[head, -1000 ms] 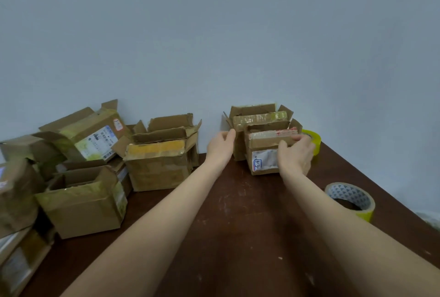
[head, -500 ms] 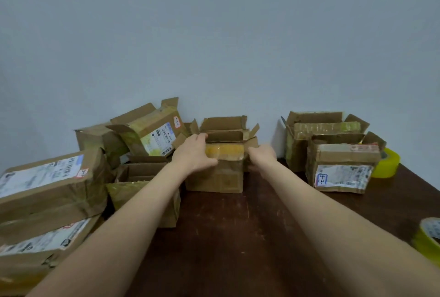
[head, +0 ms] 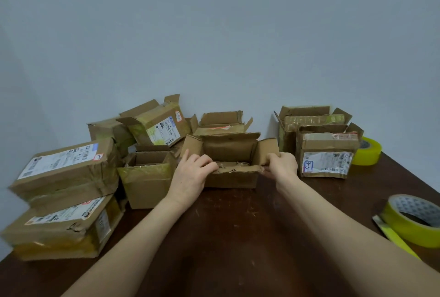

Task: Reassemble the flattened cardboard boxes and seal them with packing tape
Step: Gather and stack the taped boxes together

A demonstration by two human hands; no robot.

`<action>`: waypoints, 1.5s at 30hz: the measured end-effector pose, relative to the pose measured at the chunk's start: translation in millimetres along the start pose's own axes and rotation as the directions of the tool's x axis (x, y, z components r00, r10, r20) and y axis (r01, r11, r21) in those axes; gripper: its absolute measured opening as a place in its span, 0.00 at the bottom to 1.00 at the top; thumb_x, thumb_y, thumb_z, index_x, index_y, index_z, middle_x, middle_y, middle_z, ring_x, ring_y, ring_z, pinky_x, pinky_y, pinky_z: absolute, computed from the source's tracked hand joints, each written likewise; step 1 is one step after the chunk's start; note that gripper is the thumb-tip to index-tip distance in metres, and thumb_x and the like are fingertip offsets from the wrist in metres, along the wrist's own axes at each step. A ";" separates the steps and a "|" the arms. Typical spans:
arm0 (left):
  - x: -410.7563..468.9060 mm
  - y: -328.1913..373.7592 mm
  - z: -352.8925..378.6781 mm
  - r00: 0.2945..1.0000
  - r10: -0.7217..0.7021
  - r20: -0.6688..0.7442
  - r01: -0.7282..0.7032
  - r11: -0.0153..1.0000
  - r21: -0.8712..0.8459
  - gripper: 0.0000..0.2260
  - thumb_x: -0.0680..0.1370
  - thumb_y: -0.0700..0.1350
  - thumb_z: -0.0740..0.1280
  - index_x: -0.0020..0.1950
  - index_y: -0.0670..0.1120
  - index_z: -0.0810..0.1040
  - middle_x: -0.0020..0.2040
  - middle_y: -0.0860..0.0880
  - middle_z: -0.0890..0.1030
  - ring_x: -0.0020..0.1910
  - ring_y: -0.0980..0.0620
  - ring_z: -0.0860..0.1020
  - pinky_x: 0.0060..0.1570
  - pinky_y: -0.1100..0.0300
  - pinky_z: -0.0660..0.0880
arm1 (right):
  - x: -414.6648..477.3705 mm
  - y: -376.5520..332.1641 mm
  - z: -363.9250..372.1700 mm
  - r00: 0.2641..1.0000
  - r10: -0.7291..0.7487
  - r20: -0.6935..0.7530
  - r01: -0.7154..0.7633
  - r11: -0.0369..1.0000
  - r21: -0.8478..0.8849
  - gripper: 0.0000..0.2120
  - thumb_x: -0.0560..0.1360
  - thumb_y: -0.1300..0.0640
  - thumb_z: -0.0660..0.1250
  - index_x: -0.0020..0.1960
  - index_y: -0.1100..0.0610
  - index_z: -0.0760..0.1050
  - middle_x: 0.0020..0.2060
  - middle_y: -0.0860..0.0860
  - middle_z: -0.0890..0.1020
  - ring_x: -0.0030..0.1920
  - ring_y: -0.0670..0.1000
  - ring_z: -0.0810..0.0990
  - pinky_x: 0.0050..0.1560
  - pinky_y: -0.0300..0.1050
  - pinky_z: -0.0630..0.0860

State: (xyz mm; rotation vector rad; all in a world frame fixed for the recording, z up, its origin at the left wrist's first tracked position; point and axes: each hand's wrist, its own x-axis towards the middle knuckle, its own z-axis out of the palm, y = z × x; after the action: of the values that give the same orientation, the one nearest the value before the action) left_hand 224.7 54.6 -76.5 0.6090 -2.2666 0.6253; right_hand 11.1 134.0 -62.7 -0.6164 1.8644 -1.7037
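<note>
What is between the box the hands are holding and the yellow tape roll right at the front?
Nothing: in the head view only bare dark table lies between the open box and the near tape roll.

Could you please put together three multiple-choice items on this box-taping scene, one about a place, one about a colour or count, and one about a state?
1. Where does the nearer tape roll lie?
A. on the table's right side
B. inside the open box
C. on top of the left stack

2. How many yellow tape rolls show?
A. one
B. two
C. four

3. How are the top flaps of the box between the hands?
A. taped shut
C. cut off
B. open

Answers:
1. A, it rests on the dark table near the right edge.
2. B, the nearer roll plus a second roll behind the labelled box.
3. B, the flaps stand up and the inside shows, with the left hand and right hand at its front rim.
</note>
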 end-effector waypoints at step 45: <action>114.6 -47.6 64.6 0.732 -0.525 0.435 0.643 0.743 -0.185 0.20 0.80 0.43 0.58 0.72 0.44 0.65 0.71 0.44 0.67 0.68 0.46 0.68 0.65 0.52 0.66 | 96.8 -45.3 84.0 0.985 -0.082 0.152 0.138 0.904 -0.405 0.28 0.79 0.48 0.62 0.72 0.63 0.62 0.67 0.59 0.71 0.63 0.60 0.73 0.55 0.49 0.73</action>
State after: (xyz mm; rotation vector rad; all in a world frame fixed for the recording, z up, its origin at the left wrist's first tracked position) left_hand 146.1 -47.8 -22.6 1.2903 -2.2246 -0.2030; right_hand -7.5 3.2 -30.6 -0.9935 2.1435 -1.2947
